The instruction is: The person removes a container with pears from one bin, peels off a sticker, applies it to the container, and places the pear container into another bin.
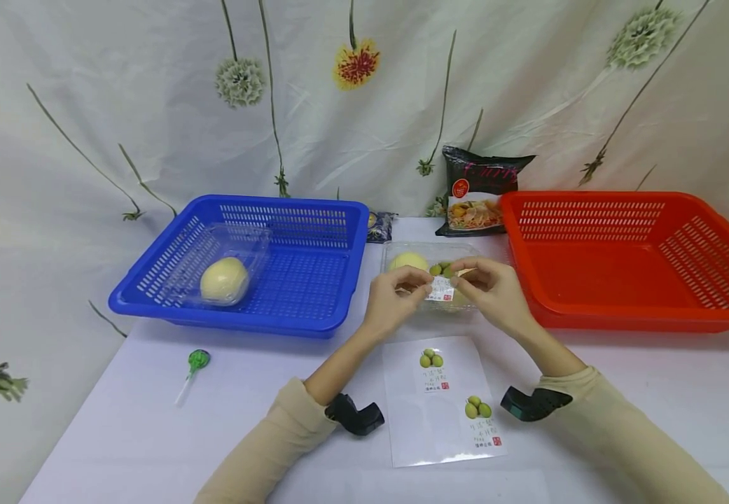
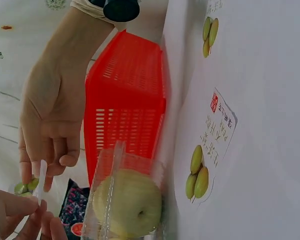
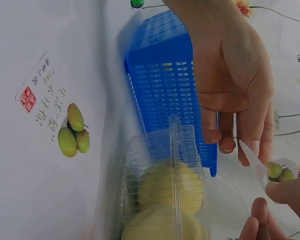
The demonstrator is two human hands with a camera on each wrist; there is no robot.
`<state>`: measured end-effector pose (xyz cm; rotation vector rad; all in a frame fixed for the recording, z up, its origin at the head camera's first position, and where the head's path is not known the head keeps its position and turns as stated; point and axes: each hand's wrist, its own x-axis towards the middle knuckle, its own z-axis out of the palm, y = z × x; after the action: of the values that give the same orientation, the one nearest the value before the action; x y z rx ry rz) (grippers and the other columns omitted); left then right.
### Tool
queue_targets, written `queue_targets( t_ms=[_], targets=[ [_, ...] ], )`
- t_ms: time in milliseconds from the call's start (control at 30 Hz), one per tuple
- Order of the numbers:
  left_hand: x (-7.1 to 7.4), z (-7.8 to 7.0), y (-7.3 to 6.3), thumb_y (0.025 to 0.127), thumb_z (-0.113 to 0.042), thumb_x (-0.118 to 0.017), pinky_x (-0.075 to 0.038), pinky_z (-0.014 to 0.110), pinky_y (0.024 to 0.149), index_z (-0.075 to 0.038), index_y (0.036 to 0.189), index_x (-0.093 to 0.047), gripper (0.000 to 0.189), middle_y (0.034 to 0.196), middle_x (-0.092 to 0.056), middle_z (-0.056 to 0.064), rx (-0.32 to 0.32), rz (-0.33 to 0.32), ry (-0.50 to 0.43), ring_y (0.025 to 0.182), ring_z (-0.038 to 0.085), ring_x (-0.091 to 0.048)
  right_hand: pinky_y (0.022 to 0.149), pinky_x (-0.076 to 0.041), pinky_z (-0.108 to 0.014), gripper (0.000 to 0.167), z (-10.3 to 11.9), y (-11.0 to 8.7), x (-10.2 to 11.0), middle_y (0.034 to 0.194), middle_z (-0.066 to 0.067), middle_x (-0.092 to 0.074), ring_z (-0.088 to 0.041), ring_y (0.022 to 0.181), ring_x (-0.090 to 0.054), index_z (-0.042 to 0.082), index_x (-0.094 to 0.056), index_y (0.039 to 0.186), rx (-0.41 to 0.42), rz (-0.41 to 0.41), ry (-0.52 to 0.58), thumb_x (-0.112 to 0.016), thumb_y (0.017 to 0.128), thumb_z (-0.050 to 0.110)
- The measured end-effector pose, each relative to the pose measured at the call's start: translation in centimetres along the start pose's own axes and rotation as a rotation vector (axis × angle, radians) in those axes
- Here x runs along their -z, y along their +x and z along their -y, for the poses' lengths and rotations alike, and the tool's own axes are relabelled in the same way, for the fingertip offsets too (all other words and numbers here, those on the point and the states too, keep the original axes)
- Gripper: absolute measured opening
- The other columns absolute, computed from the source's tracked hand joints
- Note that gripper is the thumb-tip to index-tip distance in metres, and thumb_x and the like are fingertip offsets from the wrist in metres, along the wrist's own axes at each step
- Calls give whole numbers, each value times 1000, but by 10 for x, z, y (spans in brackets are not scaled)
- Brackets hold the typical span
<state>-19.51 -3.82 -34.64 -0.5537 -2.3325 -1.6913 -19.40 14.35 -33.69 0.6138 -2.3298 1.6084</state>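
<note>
In the head view my left hand (image 1: 398, 294) and right hand (image 1: 495, 292) face each other, pinching opposite sides of a small label sticker (image 1: 441, 288). It carries a green fruit picture, handwriting and a red stamp. Right behind and below them stands a clear plastic box (image 1: 396, 250) with pale yellow round fruits (image 1: 409, 262). The left wrist view shows the sticker (image 2: 42, 181) nearly edge-on between the fingertips. Seen from the right wrist, the box (image 3: 175, 150) is closed over its fruits (image 3: 170, 187), below the raised sticker (image 3: 256, 161).
A sheet (image 1: 424, 427) with two more fruit stickers lies in front. A blue basket (image 1: 301, 325) at left holds another clear box with one fruit (image 1: 224, 280); a red basket (image 1: 622, 311) stands right. A black noodle packet (image 1: 480, 189), a dark small packet (image 1: 382, 227) and a green lollipop (image 1: 198, 360) lie around.
</note>
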Motion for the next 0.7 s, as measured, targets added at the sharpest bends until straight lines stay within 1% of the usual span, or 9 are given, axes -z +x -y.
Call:
queue_targets(
  t_ms=[33,133,233,367,467,533,600,700],
  targets=[
    [0,1,2,81,3,-66,-53,22,68,3,91,-70,11,85,-69,16,3,-27,2,77,25,-64,72,-50,-13,17,0,1,-1,102,-24,-65,-25,79,-63,-10,-65,101,-10,15,-3,-62,84,-8],
    [-2,2,6,81,2,-66,-52,21,66,3,90,-71,10,86,-69,15,2,-96,5,76,25,-63,69,-49,-13,20,-2,5,-2,100,-24,-66,-24,75,-62,-9,-65,103,-23,46,-34,-64,84,-5],
    [-4,4,11,80,2,-66,-52,22,65,3,90,-71,11,87,-70,15,-9,-137,17,75,24,-63,67,-49,-16,19,-6,10,-5,95,-23,-67,-24,73,-60,-10,-66,102,-11,39,-69,-65,83,-5],
    [-6,9,18,79,2,-67,-51,23,67,1,89,-72,12,88,-71,13,-25,-155,80,75,24,-62,72,-51,-27,20,-12,15,-9,92,-22,-68,-27,77,-61,-9,-66,102,4,4,-131,-66,82,-4],
    [-8,13,21,77,3,-67,-49,26,70,-1,89,-73,14,88,-71,12,-56,-163,150,77,24,-60,75,-52,-38,21,-16,19,-11,91,-21,-67,-30,81,-62,-8,-67,102,3,-19,-166,-67,82,-3],
    [-10,15,23,76,3,-68,-47,28,71,-1,88,-73,14,88,-72,11,-79,-167,195,78,24,-60,76,-53,-43,21,-18,21,-12,90,-21,-67,-31,81,-62,-8,-67,102,7,-31,-177,-68,81,-3],
    [-10,17,24,76,3,-68,-45,29,72,-2,88,-73,14,88,-72,10,-103,-173,233,77,24,-59,75,-53,-45,21,-19,21,-12,89,-21,-67,-31,80,-62,-8,-67,101,17,-38,-186,-69,81,-3],
    [-12,19,25,76,3,-69,-44,30,72,-2,88,-73,14,85,-72,9,-122,-172,276,77,23,-59,74,-53,-44,20,-23,22,-13,88,-21,-67,-30,78,-61,-9,-67,100,27,-41,-195,-69,80,-3]
  ],
)
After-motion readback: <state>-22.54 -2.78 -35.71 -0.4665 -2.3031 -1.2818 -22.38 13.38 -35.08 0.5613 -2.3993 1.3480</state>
